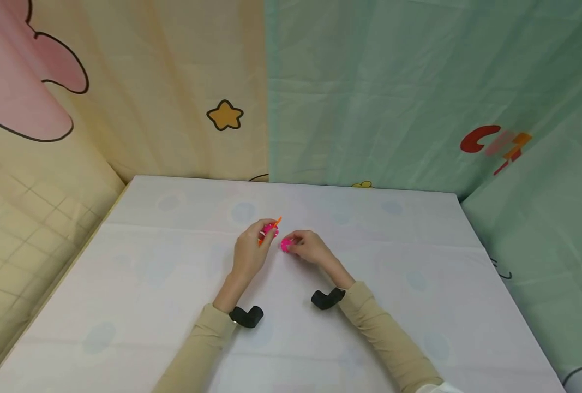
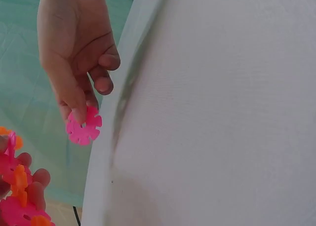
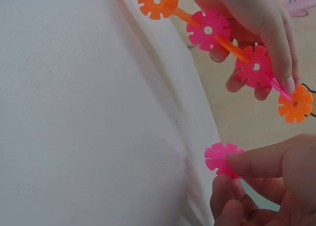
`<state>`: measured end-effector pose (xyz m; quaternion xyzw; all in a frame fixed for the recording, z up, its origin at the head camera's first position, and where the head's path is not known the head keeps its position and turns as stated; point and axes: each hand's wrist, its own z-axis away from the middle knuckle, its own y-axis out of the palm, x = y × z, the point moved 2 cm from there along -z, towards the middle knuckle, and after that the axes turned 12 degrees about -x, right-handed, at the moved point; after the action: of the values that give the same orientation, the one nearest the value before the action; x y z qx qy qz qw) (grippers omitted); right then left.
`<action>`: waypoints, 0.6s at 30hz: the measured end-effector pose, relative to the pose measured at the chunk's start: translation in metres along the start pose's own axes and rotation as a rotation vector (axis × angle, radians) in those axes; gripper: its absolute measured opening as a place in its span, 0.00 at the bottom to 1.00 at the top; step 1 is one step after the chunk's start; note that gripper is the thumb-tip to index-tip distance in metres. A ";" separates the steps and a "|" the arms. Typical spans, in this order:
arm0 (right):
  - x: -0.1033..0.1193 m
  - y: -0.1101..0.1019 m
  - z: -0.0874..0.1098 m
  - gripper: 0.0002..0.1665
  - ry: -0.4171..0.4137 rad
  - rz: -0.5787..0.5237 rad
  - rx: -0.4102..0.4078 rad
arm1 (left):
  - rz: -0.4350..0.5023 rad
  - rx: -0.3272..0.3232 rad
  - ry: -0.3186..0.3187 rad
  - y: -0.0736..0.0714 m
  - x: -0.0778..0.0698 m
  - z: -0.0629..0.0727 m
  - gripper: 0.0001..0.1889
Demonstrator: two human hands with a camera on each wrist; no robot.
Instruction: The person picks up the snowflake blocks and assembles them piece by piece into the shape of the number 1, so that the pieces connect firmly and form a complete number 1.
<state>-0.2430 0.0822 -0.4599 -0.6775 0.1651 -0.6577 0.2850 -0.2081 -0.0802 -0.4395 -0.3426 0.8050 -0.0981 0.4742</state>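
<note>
Between its thumb and fingers my left hand [image 1: 249,251] holds a chain of interlocking plastic snowflake discs [image 3: 208,30]. Pink and orange notched discs alternate along it, some edge-on, and an orange disc [image 3: 295,103] sits at the end by the thumb tip. My right hand [image 1: 312,248] pinches a single pink snowflake disc [image 3: 222,158] with a round hole and slots around its rim. In the head view this loose disc is just right of the chain, apart from it. Part of the chain is hidden behind the left fingers.
Both hands are above a white-covered table [image 1: 138,327]. Curtains with cartoon prints, one cream [image 1: 183,65] and one green [image 1: 418,82], hang behind and beside it. A black wrist camera [image 1: 247,316] is strapped at the left wrist, another black camera [image 1: 328,298] at the right.
</note>
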 end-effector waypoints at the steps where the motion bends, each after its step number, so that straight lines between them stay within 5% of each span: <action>1: 0.000 -0.002 0.001 0.14 0.000 -0.005 -0.004 | 0.002 0.004 -0.004 0.001 0.000 0.000 0.12; 10: 0.000 -0.022 0.006 0.11 0.011 -0.016 -0.101 | 0.014 0.018 -0.016 0.003 -0.005 0.003 0.12; 18: 0.005 -0.042 0.011 0.18 -0.026 -0.089 -0.228 | 0.028 0.043 -0.037 0.009 -0.011 0.005 0.13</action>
<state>-0.2385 0.1136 -0.4302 -0.7205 0.2050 -0.6378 0.1788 -0.2049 -0.0657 -0.4385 -0.3226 0.7987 -0.1025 0.4976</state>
